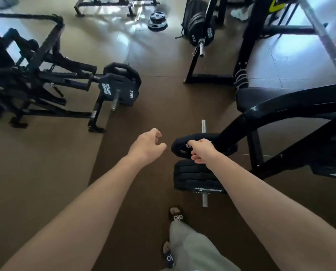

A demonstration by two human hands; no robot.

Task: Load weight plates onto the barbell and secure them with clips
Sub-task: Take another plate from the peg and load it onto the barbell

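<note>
Right grip on plate at the machine's peg; left hand free.

My right hand [201,151] holds a black plate [184,146] by its rim, fingers curled through a grip hole — the plate sits tilted, just above a stack of plates [196,178] already on a short steel peg [204,200]. A second peg end [203,126] shows beyond the held plate. My left hand [148,146] hangs beside it, apart from the plate, fingers loosely curled and holding nothing. Both arms are bare. Below — brown rubber floor [135,106], my feet in dark sandals [176,215]. A 15KG plate [122,87] rests on another machine to the left, well apart.
</note>
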